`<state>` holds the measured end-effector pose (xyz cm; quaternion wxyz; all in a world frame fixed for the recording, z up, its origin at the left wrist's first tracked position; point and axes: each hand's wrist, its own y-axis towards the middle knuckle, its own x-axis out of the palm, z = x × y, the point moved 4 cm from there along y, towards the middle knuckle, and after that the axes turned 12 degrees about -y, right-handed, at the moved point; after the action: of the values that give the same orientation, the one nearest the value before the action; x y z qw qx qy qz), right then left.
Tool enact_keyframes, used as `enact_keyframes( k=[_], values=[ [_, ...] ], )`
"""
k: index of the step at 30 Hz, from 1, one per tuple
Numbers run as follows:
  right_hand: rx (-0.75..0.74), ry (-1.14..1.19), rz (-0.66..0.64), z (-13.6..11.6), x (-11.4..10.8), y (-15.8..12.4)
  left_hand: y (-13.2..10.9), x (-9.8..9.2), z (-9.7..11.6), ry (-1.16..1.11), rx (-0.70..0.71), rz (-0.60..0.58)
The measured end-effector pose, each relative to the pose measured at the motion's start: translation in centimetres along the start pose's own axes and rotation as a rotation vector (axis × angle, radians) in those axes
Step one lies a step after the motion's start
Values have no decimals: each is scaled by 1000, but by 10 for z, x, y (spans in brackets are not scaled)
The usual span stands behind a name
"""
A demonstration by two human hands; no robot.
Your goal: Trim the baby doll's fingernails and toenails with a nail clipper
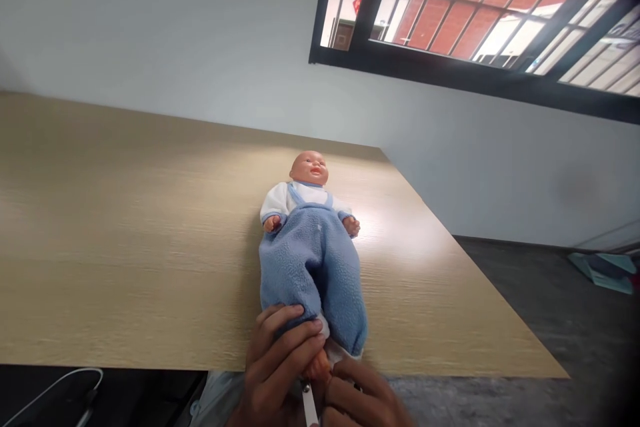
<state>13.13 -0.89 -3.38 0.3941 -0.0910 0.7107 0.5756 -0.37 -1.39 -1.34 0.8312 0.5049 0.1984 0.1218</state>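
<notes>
A baby doll (314, 233) in blue fleece overalls and a white top lies on its back, its legs towards me. My left hand (280, 360) is closed around the lower leg and foot on the left, fingers over the blue trouser cuff. The doll's bare foot (317, 368) shows between my hands. Against its toes is a silver nail clipper (309, 403), its lever pointing down towards me. My right hand (363, 393) is closed beside the foot, fingers curled at the clipper; its exact grip is partly hidden.
The doll rests on a light wood table (125, 247), its feet at the near edge. A pale wall (175, 33) and a barred window (465, 20) stand behind. A white cable (60, 380) hangs at lower left. A teal object (603, 272) lies on the dark floor at right.
</notes>
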Motion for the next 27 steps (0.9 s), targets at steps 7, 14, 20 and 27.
enact_keyframes(
  k=[7,14,20,27],
  values=[
    [104,130,42,20,-44,15,11,3,5,-23,-60,-27],
    [609,174,359,29,-68,8,17,-1,4,-140,-218,-231],
    [670,318,357,24,-54,4,19,-4,3,-187,-219,-350],
    [755,409,462,15,-55,11,15,-4,6,-232,-213,-357]
  ],
)
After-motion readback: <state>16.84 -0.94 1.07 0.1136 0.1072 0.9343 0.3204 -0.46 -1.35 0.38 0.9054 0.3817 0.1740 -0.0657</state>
